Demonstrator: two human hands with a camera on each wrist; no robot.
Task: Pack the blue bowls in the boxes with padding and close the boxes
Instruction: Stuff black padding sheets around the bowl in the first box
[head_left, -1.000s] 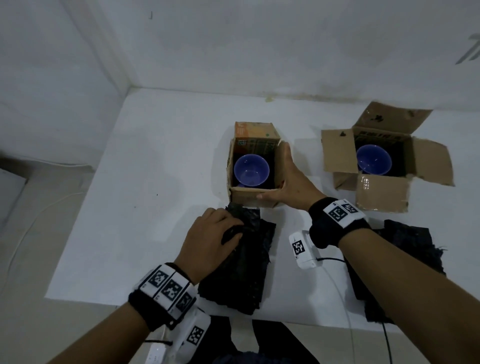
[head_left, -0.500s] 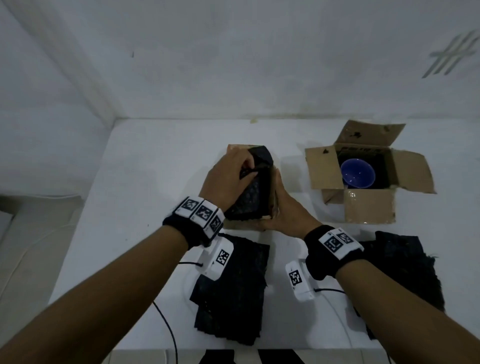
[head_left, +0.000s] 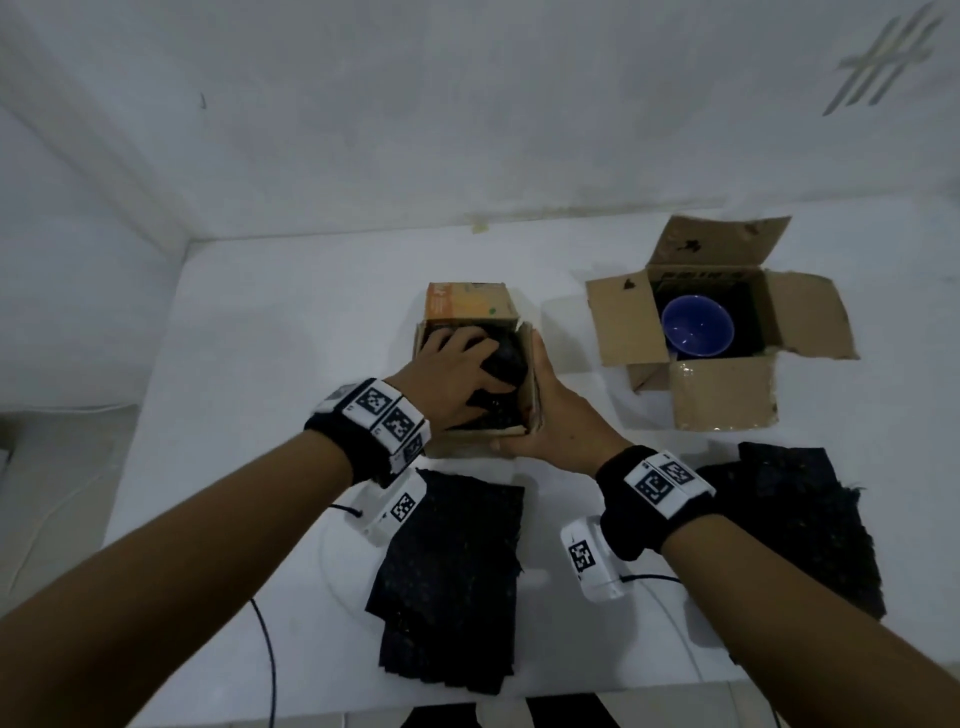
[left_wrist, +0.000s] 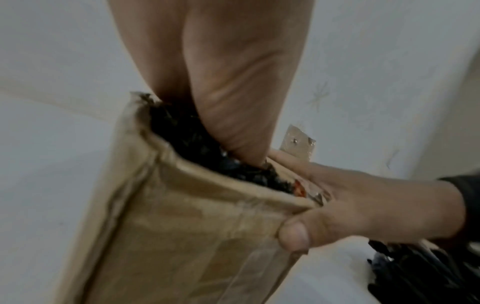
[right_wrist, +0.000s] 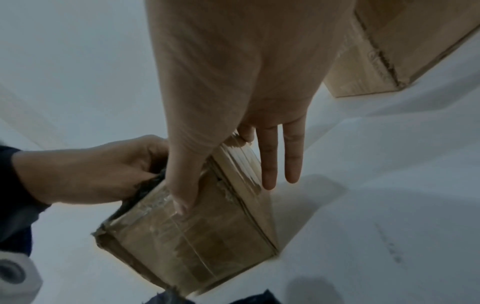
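The small left box stands mid-table, its orange flap folded back. My left hand is inside it, fingers spread, pressing black padding down; the bowl in it is hidden. My right hand grips the box's near right corner, thumb on the front face and fingers along the side wall. In the left wrist view the padding fills the box to its rim. The right box stands open with a blue bowl uncovered inside.
Two stacks of black padding sheets lie near the table's front edge, one below the left box and one below the right box. The right box's four flaps splay outward. A wall stands right behind the table.
My left hand lifted a padding sheet from the left stack, carried it over the left box and pushed it down inside, covering the bowl. My right hand stayed on the box's corner.
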